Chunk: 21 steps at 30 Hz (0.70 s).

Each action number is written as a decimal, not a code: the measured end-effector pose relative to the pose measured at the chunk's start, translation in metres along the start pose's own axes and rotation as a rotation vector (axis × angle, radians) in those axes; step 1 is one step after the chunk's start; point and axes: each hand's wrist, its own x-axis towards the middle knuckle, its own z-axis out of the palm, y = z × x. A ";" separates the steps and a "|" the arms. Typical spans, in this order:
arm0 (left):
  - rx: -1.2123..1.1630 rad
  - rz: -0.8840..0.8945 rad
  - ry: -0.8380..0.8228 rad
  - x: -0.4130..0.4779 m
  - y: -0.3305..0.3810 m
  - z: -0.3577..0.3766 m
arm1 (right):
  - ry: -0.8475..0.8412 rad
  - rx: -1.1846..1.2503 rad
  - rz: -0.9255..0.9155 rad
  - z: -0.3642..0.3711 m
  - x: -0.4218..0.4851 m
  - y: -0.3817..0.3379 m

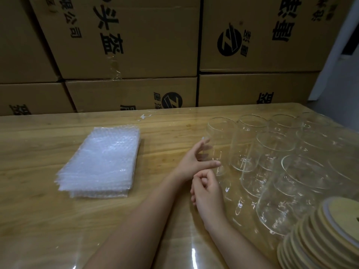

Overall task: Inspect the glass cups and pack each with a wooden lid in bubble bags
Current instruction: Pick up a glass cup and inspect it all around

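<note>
Several clear glass cups [272, 150] stand in a group on the right of the wooden table [155, 210]. My left hand [194, 158] reaches to the leftmost glass cup [221, 133]. Its fingers are spread, and the thumb and index fingertip touch the cup's left side; the cup stands on the table. Just below, my right hand [207, 191] rests with fingers loosely curled and nothing in it. A stack of round wooden lids [320, 239] leans at the bottom right. A pile of flat bubble bags [101, 162] lies at the left.
Stacked cardboard boxes [136, 45] with black print form a wall along the table's far edge. A glossy clear cover lies over the tabletop. Bare table surface separates the bubble bags from the cups.
</note>
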 end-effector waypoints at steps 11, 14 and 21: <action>-0.084 0.008 0.344 -0.093 0.005 -0.054 | 0.014 -0.013 -0.084 0.002 -0.002 0.004; -0.151 0.032 0.401 -0.107 -0.007 -0.060 | 0.035 0.003 -0.138 0.003 -0.002 0.004; -0.159 0.093 0.517 -0.109 -0.010 -0.060 | -0.044 0.062 -0.199 0.007 -0.002 -0.003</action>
